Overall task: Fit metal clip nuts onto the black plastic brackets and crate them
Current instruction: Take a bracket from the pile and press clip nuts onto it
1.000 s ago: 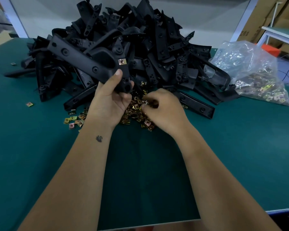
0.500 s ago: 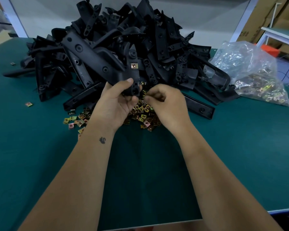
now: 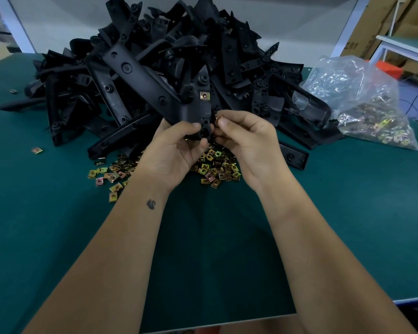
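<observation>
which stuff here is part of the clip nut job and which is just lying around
In the job: black plastic bracket in the left hand; small metal clip nut pinched by the right hand; loose clip nuts; bracket pile.
Lying about: cardboard boxes; orange box.

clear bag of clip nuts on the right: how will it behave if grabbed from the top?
The clear bag would likely sag and shift: its film is thin and crumpled, so floppy. The clip nuts pool at its low end, so it is probably bottom-heavy. Its film looks glossy, so perhaps slippery.

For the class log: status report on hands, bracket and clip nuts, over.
Left hand grips the black bracket, one clip nut already fitted. Right hand pinches a second nut at the bracket's lower end. Nothing in the way.
</observation>
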Available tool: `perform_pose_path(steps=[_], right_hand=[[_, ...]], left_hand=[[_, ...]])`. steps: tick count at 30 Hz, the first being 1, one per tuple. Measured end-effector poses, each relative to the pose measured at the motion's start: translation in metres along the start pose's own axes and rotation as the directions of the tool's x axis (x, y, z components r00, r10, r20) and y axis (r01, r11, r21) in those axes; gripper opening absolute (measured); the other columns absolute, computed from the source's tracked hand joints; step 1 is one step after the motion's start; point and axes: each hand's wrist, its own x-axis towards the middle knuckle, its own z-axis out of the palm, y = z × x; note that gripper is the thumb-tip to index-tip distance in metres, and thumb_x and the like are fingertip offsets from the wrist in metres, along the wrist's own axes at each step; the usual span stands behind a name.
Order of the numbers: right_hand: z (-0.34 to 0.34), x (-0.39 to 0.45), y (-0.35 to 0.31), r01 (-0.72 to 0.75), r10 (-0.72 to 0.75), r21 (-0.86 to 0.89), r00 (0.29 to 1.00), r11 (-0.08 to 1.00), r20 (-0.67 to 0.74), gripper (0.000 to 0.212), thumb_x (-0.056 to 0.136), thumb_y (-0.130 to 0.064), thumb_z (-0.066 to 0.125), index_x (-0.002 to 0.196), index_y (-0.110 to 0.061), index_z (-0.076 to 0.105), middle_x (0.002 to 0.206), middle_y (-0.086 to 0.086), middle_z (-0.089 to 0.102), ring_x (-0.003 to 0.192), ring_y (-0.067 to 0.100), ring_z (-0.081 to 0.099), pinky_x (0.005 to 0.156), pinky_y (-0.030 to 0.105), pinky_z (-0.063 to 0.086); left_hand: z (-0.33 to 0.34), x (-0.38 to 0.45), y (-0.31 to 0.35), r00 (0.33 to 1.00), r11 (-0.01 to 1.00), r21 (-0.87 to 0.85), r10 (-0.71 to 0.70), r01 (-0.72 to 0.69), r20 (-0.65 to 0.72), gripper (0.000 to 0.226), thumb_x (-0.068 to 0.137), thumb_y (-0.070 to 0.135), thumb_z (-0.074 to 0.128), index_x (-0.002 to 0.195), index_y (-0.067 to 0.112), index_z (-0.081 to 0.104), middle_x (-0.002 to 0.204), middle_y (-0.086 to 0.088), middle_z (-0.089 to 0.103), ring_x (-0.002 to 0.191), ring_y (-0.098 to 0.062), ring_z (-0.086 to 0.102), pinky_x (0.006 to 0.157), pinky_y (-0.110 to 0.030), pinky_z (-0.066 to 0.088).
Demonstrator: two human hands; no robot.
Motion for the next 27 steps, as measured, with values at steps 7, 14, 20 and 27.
perform_pose_path(steps=[7, 14, 20, 27], right_hand=[[-0.0022, -0.0006, -0.0014, -0.008, 0.007, 0.026, 0.999, 1.000, 0.033, 0.021, 0.095, 0.002, 0.055, 0.100, -0.010, 0.072, 0.083, -0.001, 0.070, 0.077, 0.010, 0.062, 0.076, 0.023, 0.053], [-0.0007, 0.0002, -0.0009, -0.040, 0.040, -0.004, 0.999, 0.999, 0.034, 0.016, 0.090, 0.004, 0.061, 0.096, -0.007, 0.071, 0.082, 0.006, 0.068, 0.073, 0.011, 0.061, 0.072, 0.024, 0.053], [-0.0016, -0.0008, -0.0030, -0.051, 0.051, 0.005, 0.998, 0.999, 0.031, 0.016, 0.089, 0.003, 0.062, 0.092, -0.009, 0.072, 0.079, 0.001, 0.068, 0.070, 0.009, 0.059, 0.068, 0.022, 0.052], [-0.0004, -0.0012, -0.0015, -0.056, 0.056, 0.004, 0.996, 0.998, 0.068, 0.016, 0.090, 0.002, 0.062, 0.092, -0.010, 0.072, 0.079, 0.001, 0.068, 0.069, 0.008, 0.058, 0.069, 0.023, 0.052]], left_hand=[[0.0003, 0.0000, 0.0000, 1.000, 0.999, -0.027, -0.023, 0.022, -0.016, 0.031, 0.094, -0.001, 0.050, 0.123, 0.007, 0.049, 0.106, -0.013, 0.066, 0.080, -0.018, 0.070, 0.053, -0.018, 0.051], [0.0008, -0.0015, -0.0011, 1.000, 1.000, 0.015, -0.026, 0.026, 0.014, 0.018, 0.092, 0.000, 0.052, 0.101, 0.015, 0.058, 0.092, -0.002, 0.074, 0.075, -0.013, 0.070, 0.052, -0.016, 0.051], [0.0003, 0.0000, -0.0021, 0.999, 0.998, 0.047, -0.033, 0.032, 0.013, 0.026, 0.087, 0.002, 0.059, 0.110, 0.013, 0.058, 0.099, -0.002, 0.070, 0.078, -0.012, 0.068, 0.055, -0.017, 0.053], [-0.0023, 0.0002, -0.0031, 0.999, 0.997, 0.068, -0.024, 0.021, 0.037, 0.030, 0.089, 0.002, 0.059, 0.117, 0.013, 0.057, 0.106, -0.003, 0.068, 0.082, -0.014, 0.068, 0.060, -0.019, 0.054]])
